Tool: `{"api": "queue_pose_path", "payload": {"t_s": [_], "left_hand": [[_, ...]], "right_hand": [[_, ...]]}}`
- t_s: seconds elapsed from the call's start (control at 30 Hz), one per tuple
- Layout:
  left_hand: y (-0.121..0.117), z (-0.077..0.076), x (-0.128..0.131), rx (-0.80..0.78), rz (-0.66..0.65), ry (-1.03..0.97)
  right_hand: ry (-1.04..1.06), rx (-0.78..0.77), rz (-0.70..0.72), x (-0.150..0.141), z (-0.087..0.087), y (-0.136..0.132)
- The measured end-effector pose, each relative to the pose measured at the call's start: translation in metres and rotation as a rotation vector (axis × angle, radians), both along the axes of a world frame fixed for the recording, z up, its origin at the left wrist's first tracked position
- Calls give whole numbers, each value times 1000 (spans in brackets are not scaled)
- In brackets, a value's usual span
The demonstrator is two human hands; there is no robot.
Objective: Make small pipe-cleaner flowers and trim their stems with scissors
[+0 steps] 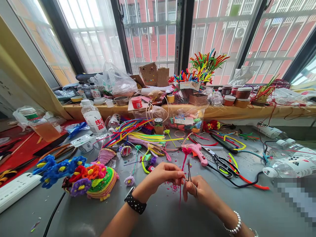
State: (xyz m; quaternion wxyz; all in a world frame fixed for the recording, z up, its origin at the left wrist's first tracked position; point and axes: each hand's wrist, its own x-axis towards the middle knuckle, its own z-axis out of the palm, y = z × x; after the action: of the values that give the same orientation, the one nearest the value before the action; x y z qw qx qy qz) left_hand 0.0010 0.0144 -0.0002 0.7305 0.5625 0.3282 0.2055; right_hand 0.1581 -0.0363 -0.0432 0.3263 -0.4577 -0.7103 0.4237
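Observation:
Between the fingertips of my left hand (170, 175) is a pink pipe cleaner flower (187, 150), its stem upright and its thin end hanging below the fingers. My right hand (198, 187) grips small scissors (189, 171) by the handles, blades pointing up close beside the stem. Whether the blades touch the stem, I cannot tell. Pink fuzz clippings (172, 187) lie on the grey table under my hands. Behind them rests a pink glue gun (198, 153), with larger black-handled scissors (221, 162) to its right.
Colourful pipe cleaners (138, 138) lie in a bundle at the middle back. A pot of fuzzy flowers (102, 184) stands left. Plastic bottles (291, 166) lie at right, and a black cord (237, 185) crosses the table. A white power strip (18, 191) is far left.

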Motion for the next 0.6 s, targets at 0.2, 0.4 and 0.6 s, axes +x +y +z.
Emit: {"api": "queue_pose_path", "payload": {"t_s": [0.2,0.4,0.6], "left_hand": [[-3,3,0,-3,-54,0],[-2,2,0,11,-85,34],[-1,-1,-1,8,-75,32]], "right_hand": [[19,36,17,-2,7,-2],[-5,26,-1,-1,2,0],[-27,57,1,-2,-2,1]]}}
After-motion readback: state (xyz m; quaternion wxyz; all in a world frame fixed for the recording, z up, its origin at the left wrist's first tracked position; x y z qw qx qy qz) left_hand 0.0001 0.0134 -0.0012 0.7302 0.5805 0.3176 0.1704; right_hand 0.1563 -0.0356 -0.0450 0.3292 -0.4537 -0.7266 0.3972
